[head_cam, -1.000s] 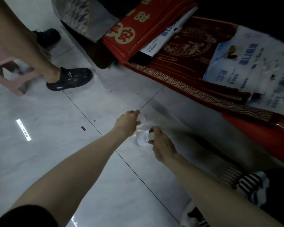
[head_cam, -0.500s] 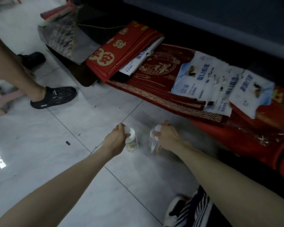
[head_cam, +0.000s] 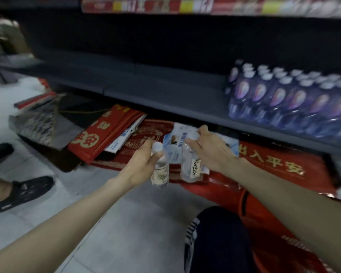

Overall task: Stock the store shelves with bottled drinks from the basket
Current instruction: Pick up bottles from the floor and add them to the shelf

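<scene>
Transfer step: left hand [head_cam: 144,164] gripping a clear bottle [head_cam: 160,173], right hand [head_cam: 211,151] gripping a labelled bottle [head_cam: 192,168], centre frame, below the dark shelf [head_cam: 165,91]. Next, likely: lift, stand upright beside the purple bottles [head_cam: 287,99].

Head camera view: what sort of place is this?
Probably a shop aisle: a long dark shelf holds rows of purple-labelled bottles, and a coloured label strip edges the shelf above.
</scene>
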### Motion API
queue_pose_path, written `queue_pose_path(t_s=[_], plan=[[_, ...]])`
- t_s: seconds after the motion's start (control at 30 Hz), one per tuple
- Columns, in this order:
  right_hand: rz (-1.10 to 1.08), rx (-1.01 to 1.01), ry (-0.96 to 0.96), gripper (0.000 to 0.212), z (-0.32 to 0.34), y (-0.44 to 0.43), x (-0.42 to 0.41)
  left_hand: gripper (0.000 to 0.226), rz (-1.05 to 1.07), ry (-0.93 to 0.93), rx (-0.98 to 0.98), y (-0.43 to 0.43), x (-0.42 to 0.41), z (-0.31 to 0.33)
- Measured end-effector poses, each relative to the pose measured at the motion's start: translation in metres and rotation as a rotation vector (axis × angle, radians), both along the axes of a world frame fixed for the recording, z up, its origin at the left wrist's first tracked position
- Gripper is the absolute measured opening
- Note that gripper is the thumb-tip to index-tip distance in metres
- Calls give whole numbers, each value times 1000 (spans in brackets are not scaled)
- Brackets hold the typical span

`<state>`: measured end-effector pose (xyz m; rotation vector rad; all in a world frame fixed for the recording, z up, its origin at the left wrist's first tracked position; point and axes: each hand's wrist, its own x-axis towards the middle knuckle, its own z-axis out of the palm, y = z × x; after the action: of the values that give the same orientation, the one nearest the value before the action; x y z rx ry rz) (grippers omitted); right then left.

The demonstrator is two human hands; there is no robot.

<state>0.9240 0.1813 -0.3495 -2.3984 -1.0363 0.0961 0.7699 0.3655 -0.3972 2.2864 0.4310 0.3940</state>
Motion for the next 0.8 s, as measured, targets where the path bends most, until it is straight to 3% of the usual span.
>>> queue_pose_path(t_s=[0.13, 0.27, 0.63, 0.8], plan=[[-67, 155, -97, 45, 64, -45, 9, 11, -63, -135, -15, -38, 38, 70], [-153, 263, -187, 48, 117, -76, 21, 26, -131, -189, 54, -73, 67, 132], [-295, 291, -455, 52, 249, -168, 43, 8, -388, -263, 135, -146, 112, 282], [-318, 287, -516, 53, 292, -204, 55, 14, -421, -263, -6, -179, 135, 333]])
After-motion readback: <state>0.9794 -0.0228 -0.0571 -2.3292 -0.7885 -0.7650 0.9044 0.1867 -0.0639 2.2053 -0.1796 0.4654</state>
